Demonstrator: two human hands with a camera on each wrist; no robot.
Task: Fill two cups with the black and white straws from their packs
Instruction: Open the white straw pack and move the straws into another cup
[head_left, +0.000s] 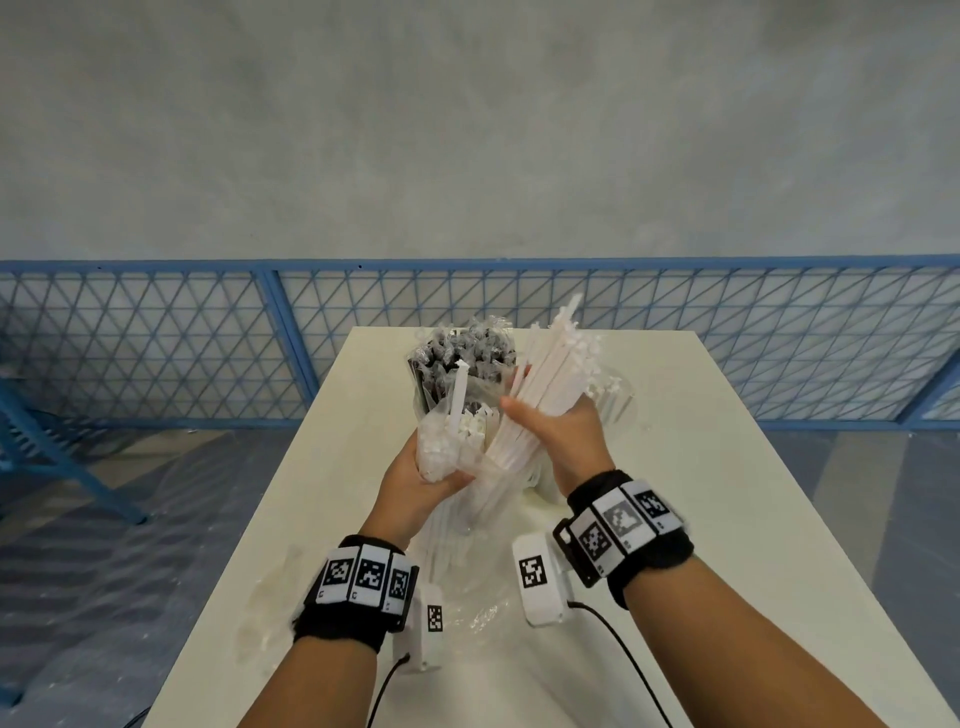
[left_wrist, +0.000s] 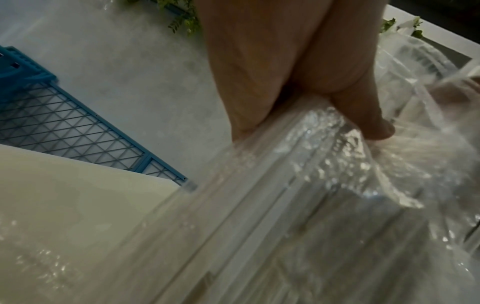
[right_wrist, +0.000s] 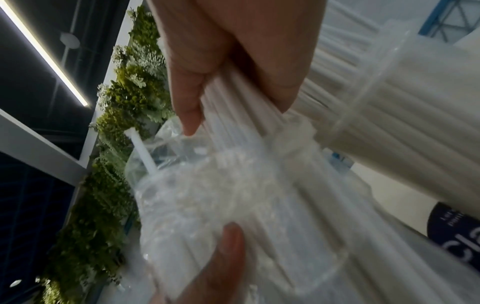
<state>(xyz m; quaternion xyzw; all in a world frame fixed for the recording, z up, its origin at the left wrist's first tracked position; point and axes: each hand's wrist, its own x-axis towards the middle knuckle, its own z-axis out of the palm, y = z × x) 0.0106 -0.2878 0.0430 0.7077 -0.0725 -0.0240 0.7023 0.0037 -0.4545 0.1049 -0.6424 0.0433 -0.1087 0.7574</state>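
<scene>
Clear plastic pack (head_left: 441, 452) of white straws was cupped from below in the left hand (head_left: 415, 480), fingers curled round its open top, above the table (head_left: 701, 467) middle. One straw stood proud of the pack mouth. Right hand (head_left: 558, 431) gripped a thick bundle of white straws (head_left: 540, 379), thumb and fingers wrapped round it mid-length. Bundle's long axis ran from the pack mouth up and away to the right, lower ends inside the plastic, upper ends fanned toward the far edge. Cup of black straws (head_left: 457, 364) stood behind, near the far edge. Clear cup (right_wrist: 384, 86) with white straws sat just right of the grip, so the right hand looked nearer it. Dark label in the right wrist view: unreadable.
</scene>
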